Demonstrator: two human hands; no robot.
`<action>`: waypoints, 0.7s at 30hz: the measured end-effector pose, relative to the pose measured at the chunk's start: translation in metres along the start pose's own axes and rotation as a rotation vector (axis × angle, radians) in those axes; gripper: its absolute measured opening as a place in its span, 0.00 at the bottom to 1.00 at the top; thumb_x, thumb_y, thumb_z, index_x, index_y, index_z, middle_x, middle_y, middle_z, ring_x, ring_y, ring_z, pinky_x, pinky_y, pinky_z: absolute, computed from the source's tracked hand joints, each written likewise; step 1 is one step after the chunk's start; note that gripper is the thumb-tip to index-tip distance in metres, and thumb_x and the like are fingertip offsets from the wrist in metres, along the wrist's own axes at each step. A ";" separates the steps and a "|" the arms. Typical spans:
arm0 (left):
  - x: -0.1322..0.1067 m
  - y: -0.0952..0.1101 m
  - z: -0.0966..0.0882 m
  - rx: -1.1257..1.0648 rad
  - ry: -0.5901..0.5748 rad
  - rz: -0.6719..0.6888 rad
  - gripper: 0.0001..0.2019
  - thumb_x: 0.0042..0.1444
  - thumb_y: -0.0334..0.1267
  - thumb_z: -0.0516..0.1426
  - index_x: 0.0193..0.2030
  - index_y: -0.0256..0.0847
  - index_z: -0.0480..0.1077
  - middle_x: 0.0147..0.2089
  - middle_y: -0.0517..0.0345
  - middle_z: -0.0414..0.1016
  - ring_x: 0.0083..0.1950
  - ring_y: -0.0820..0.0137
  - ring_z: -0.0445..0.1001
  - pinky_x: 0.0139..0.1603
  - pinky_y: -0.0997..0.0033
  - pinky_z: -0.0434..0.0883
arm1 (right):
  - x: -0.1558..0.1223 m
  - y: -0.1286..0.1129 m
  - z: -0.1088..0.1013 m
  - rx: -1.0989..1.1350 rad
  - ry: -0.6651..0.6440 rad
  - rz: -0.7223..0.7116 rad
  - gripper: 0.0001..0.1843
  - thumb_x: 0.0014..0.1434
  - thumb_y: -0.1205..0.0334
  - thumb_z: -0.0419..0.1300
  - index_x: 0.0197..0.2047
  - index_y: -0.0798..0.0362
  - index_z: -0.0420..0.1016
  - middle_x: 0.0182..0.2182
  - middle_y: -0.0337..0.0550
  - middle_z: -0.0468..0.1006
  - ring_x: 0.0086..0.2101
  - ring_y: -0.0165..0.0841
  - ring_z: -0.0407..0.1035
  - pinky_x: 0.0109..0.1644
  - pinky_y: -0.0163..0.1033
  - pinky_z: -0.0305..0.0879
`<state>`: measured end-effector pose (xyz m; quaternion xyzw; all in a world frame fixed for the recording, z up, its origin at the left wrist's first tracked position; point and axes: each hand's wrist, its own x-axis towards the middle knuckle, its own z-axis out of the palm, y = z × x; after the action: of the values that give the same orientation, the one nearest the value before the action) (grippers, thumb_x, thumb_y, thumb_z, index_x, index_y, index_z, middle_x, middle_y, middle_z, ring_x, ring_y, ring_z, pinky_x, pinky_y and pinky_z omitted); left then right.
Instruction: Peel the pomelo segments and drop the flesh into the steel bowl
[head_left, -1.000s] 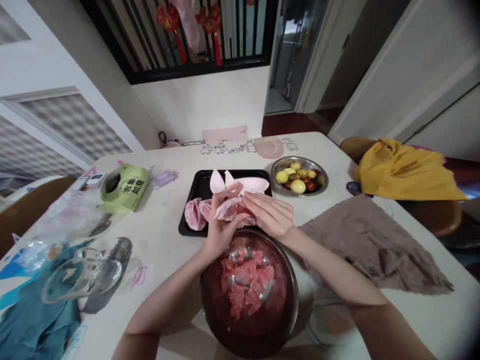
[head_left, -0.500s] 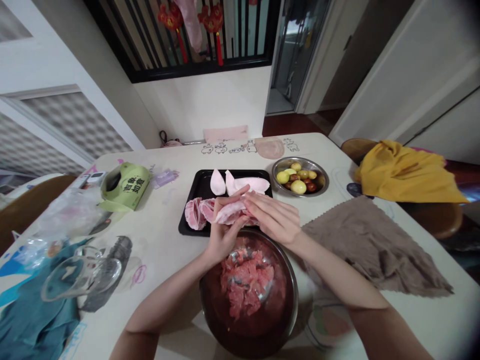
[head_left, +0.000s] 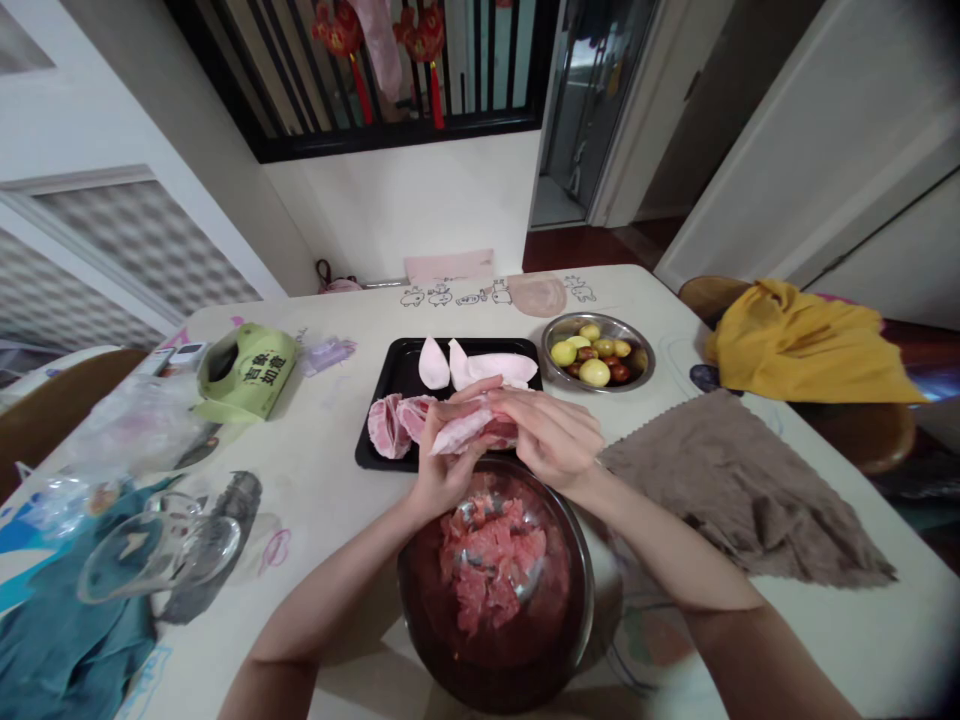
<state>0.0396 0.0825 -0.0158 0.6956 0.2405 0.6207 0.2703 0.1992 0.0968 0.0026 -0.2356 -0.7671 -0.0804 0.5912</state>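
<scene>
Both my hands hold one pink pomelo segment [head_left: 469,430] just above the far rim of a steel bowl [head_left: 581,600] that contains torn red pomelo flesh [head_left: 491,565]. My left hand [head_left: 442,470] grips the segment from below with the fingers curled round it. My right hand [head_left: 551,435] pinches its right end from above. Behind the hands lies a black tray [head_left: 394,375] with more pink segments [head_left: 394,425] and white peel pieces [head_left: 480,365].
A small steel bowl of yellow and red fruits [head_left: 600,355] stands right of the tray. A brown cloth [head_left: 742,490] lies at the right, a yellow cloth [head_left: 802,340] on a chair. At the left are a green tissue box [head_left: 247,375], a glass pitcher [head_left: 161,550] and plastic bags [head_left: 135,430].
My hands have shifted a little on the segment; its skin now hangs lower at the left end, and my right fingers curl more over its top.
</scene>
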 end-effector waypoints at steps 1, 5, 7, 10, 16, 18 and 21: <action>0.000 -0.002 -0.002 -0.001 -0.018 0.029 0.15 0.66 0.35 0.61 0.56 0.47 0.65 0.64 0.46 0.75 0.65 0.57 0.76 0.61 0.47 0.79 | 0.000 0.000 0.000 0.000 -0.002 -0.001 0.27 0.60 0.79 0.50 0.57 0.52 0.79 0.43 0.44 0.87 0.45 0.35 0.82 0.51 0.40 0.82; -0.002 -0.008 -0.008 0.036 -0.069 0.092 0.19 0.67 0.33 0.59 0.61 0.52 0.63 0.65 0.49 0.74 0.66 0.58 0.75 0.61 0.48 0.80 | 0.002 -0.004 -0.002 0.024 0.029 0.022 0.25 0.61 0.79 0.50 0.53 0.50 0.80 0.40 0.44 0.87 0.42 0.34 0.83 0.45 0.39 0.83; -0.005 -0.009 -0.009 0.072 -0.073 0.116 0.21 0.67 0.34 0.58 0.63 0.57 0.62 0.66 0.51 0.73 0.65 0.58 0.76 0.61 0.48 0.80 | 0.004 -0.007 -0.002 0.053 0.058 0.059 0.23 0.61 0.79 0.51 0.50 0.50 0.80 0.38 0.43 0.87 0.39 0.33 0.83 0.42 0.38 0.82; -0.009 -0.011 -0.011 0.114 -0.084 0.078 0.25 0.68 0.36 0.57 0.69 0.59 0.59 0.68 0.50 0.71 0.65 0.57 0.76 0.60 0.49 0.81 | 0.008 -0.012 0.000 0.097 0.084 0.178 0.20 0.63 0.78 0.52 0.44 0.49 0.83 0.35 0.39 0.87 0.35 0.31 0.83 0.39 0.36 0.81; -0.013 -0.013 -0.022 0.098 -0.181 -0.073 0.24 0.70 0.44 0.54 0.71 0.50 0.62 0.69 0.44 0.70 0.70 0.54 0.71 0.64 0.50 0.78 | 0.015 -0.012 0.005 0.186 0.190 0.492 0.11 0.64 0.69 0.61 0.35 0.49 0.84 0.29 0.36 0.85 0.28 0.30 0.79 0.33 0.33 0.77; -0.010 -0.013 -0.025 0.097 -0.189 0.011 0.23 0.70 0.43 0.55 0.70 0.53 0.62 0.69 0.46 0.70 0.71 0.54 0.70 0.65 0.48 0.77 | 0.016 -0.011 0.007 0.223 0.201 0.526 0.11 0.64 0.68 0.61 0.34 0.49 0.84 0.29 0.36 0.86 0.28 0.30 0.79 0.33 0.33 0.76; -0.007 -0.016 -0.027 0.140 -0.186 0.221 0.22 0.69 0.41 0.56 0.67 0.59 0.62 0.68 0.49 0.71 0.69 0.54 0.71 0.65 0.43 0.75 | 0.017 -0.010 0.008 0.281 0.224 0.623 0.09 0.63 0.66 0.63 0.33 0.50 0.84 0.29 0.37 0.85 0.27 0.29 0.78 0.32 0.32 0.75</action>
<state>0.0120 0.0916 -0.0297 0.7892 0.1792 0.5615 0.1725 0.1848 0.0960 0.0175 -0.3644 -0.5924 0.1847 0.6944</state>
